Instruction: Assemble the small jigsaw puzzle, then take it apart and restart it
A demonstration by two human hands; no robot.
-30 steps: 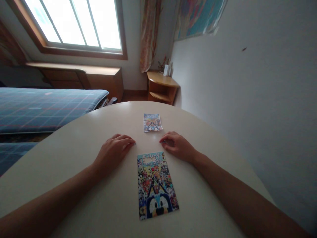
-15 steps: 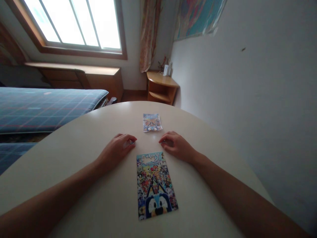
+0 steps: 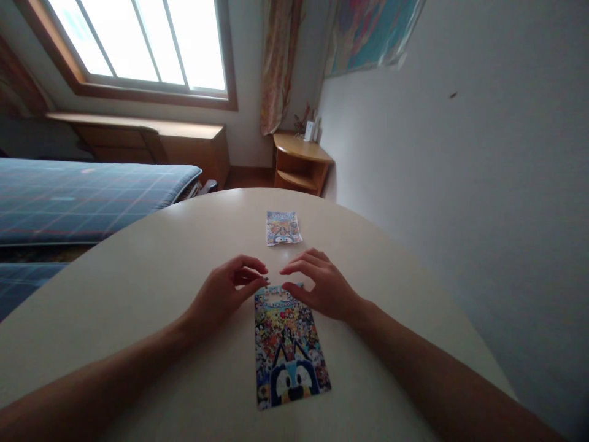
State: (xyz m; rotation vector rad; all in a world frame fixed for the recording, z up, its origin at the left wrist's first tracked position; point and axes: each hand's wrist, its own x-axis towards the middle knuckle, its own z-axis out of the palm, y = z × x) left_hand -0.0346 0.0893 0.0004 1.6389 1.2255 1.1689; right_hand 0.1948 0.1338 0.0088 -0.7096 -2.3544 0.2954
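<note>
A colourful jigsaw puzzle (image 3: 292, 350) with a blue cartoon dog's face lies flat on the pale round table (image 3: 179, 393). Near its top edge shows an irregular pale patch. My left hand (image 3: 232, 283) is at the puzzle's upper left corner, thumb and fingers pinching a small dark puzzle piece (image 3: 265, 280), mostly hidden by the fingertips. Over the upper right corner, my right hand (image 3: 317, 281) has its thumb and fingers apart, with nothing visible between them; its thumb covers part of the top edge. Beyond both hands lies a creased paper sheet (image 3: 283, 228) printed with the same picture.
A bed with a blue plaid mattress (image 3: 92, 196) stands left of the table. Behind are a wooden desk (image 3: 193, 144) under the window and a corner shelf (image 3: 301, 147) with small items. A white wall (image 3: 460, 215) runs along the right.
Both hands have come inward and nearer to me, from beyond the puzzle to its top edge. My right thumb and fingers have spread apart.
</note>
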